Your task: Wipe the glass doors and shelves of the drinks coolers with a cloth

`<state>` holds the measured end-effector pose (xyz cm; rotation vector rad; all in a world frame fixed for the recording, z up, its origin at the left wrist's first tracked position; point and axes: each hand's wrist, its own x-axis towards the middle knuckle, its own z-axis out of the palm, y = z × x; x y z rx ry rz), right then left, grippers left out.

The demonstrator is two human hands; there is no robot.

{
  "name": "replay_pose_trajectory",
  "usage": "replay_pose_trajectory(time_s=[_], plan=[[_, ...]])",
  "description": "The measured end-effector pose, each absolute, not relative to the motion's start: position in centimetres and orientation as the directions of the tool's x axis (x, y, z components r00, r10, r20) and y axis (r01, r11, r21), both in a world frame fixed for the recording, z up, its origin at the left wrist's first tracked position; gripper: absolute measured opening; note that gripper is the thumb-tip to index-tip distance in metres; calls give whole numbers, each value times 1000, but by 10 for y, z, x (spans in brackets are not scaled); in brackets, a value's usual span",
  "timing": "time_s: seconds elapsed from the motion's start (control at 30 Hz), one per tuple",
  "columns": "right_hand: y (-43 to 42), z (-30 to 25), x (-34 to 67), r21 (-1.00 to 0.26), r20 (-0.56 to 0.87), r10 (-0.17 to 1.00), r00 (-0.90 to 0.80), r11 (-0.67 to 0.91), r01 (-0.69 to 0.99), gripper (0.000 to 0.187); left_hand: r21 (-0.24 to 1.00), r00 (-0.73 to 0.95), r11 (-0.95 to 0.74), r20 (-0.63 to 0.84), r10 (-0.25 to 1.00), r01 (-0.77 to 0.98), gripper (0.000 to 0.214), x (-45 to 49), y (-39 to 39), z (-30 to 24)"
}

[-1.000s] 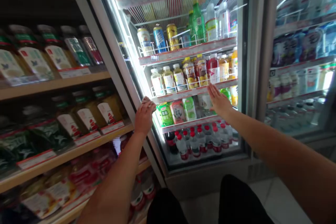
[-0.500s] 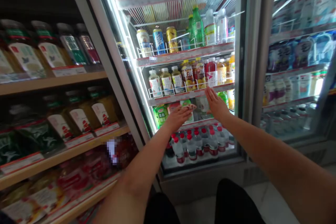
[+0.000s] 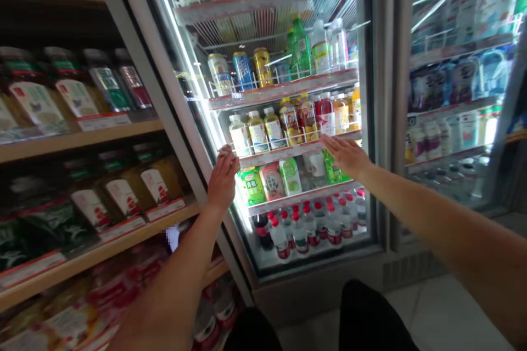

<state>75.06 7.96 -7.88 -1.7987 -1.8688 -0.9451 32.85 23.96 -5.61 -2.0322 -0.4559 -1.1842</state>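
Observation:
My left hand (image 3: 223, 178) is at the left edge of the glass fridge door, its fingers closed over a crumpled pinkish-white cloth (image 3: 225, 150). Only a bit of that cloth shows above the fingertips. Farther right, my right hand (image 3: 348, 156) is stretched out flat against or just before the glass, with nothing seen in it. Behind the glass, green cartons (image 3: 252, 185) and a pink carton (image 3: 272, 181) stand between the two hands. Above them is a row of bottles with white labels (image 3: 257, 130).
To the left, a wooden shelf (image 3: 82, 134) holds several juice bottles (image 3: 123, 184). Red-capped water bottles (image 3: 300, 233) fill the fridge bottom. A second glass-door fridge (image 3: 457, 104) is at the right. Metal door frame (image 3: 381, 120) runs between the fridges.
My left hand has moved left with the cloth, from the middle of the glass to its left edge. My right hand has shifted slightly and stays near the same spot.

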Motion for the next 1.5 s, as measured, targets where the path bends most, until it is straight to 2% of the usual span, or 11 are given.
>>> replay_pose_trajectory(time_s=[0.2,0.4,0.5,0.63,0.8,0.93,1.07,1.2,1.3,1.4,1.5], plan=[[93,-91,755,128,673,736,74,-215,968,134,-572,704,-709,694,-152,411,47,412,218,-93],[101,-97,750,139,694,718,52,-204,969,138,-680,847,-715,467,-255,161,27,498,199,-90],[99,-97,753,118,694,718,50,-183,976,137,-654,826,-728,516,-229,206,30,508,202,-56],[100,-97,755,82,683,727,69,-170,982,136,-544,696,-740,704,-145,396,39,464,213,-23],[103,-101,755,69,696,716,55,-142,987,130,-432,535,-730,838,-109,530,31,391,229,-27],[104,-102,755,73,720,693,32,-121,990,126,-407,483,-741,866,-128,534,37,394,236,-36],[105,-102,755,85,726,687,27,-129,988,131,-475,585,-769,794,-164,428,44,447,225,-53],[105,-102,754,93,735,677,29,-142,986,134,-646,813,-756,494,-309,105,29,509,201,-73],[106,-102,754,101,737,676,25,-146,984,132,-678,864,-734,350,-363,-33,21,542,192,-59],[105,-102,754,103,732,681,27,-150,983,131,-672,849,-740,393,-354,2,23,549,196,-23],[103,-101,754,95,723,690,37,-152,984,133,-624,779,-769,548,-305,138,34,522,207,7]])
